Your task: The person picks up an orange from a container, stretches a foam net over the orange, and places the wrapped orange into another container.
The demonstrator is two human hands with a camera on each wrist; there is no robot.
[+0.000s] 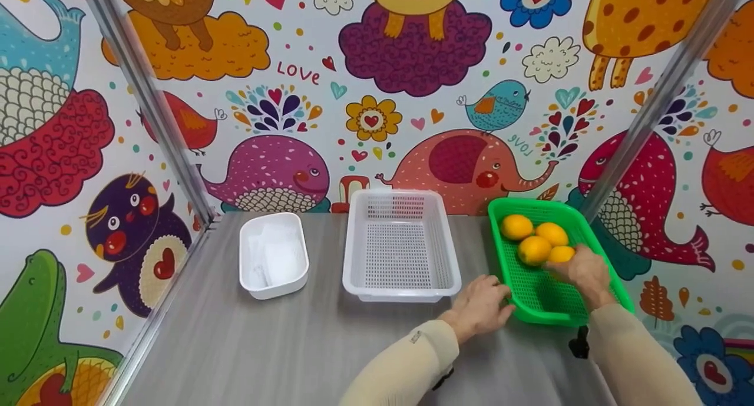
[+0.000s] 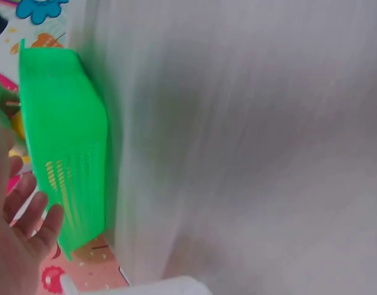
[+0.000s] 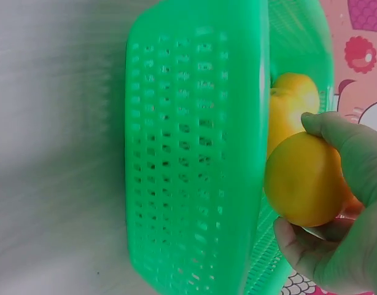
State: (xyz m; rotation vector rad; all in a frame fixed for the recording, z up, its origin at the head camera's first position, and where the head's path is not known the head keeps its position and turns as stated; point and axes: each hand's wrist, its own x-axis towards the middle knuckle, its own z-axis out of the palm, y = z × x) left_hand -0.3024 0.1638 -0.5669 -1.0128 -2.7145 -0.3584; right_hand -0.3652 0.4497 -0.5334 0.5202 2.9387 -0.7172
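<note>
My right hand (image 1: pixel 589 274) reaches into the green basket (image 1: pixel 542 317) on the right and grips a round, yellow-orange orange (image 3: pixel 304 179) between thumb and fingers. Several other oranges (image 1: pixel 517 227) lie grouped at the basket's far end, close to the held one. Just left of the basket is my left hand (image 1: pixel 482 306), with relaxed, spread fingers and nothing held. Those fingers (image 2: pixel 30 215) are near the basket's side wall in the left wrist view; I cannot tell whether they touch it.
A white perforated basket (image 1: pixel 402 291) sits mid-table, with a smaller white container (image 1: pixel 274 289) to its left. Both stand on the grey table (image 1: pixel 265 347) near the patterned back wall (image 1: pixel 330 176). Metal posts (image 1: pixel 159 117) frame the corners.
</note>
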